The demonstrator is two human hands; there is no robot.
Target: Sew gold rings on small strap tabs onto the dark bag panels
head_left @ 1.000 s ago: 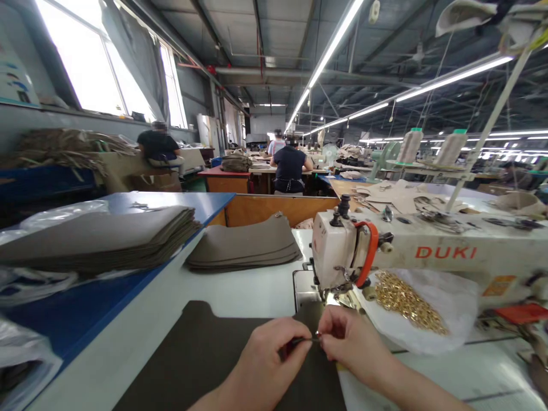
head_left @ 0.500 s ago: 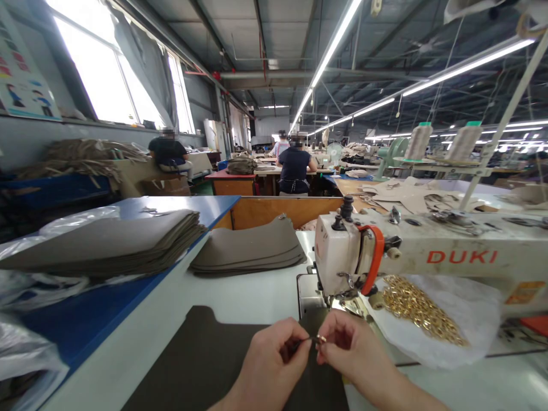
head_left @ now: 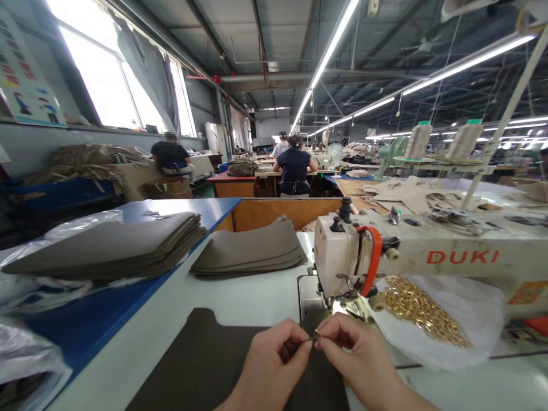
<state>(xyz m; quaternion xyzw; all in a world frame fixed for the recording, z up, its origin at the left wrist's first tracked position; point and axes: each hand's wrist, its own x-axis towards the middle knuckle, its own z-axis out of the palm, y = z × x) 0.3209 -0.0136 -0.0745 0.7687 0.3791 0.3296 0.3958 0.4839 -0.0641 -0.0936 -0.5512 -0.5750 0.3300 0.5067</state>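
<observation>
Hands lower in the frame, view tipped up

Over the last second the left hand (head_left: 268, 365) and right hand (head_left: 357, 357) have slid slightly down the lower centre of the frame, and the sewing machine (head_left: 411, 257) has shifted a little lower and right; the small gold ring (head_left: 317, 335) now shows between the fingertips.
</observation>
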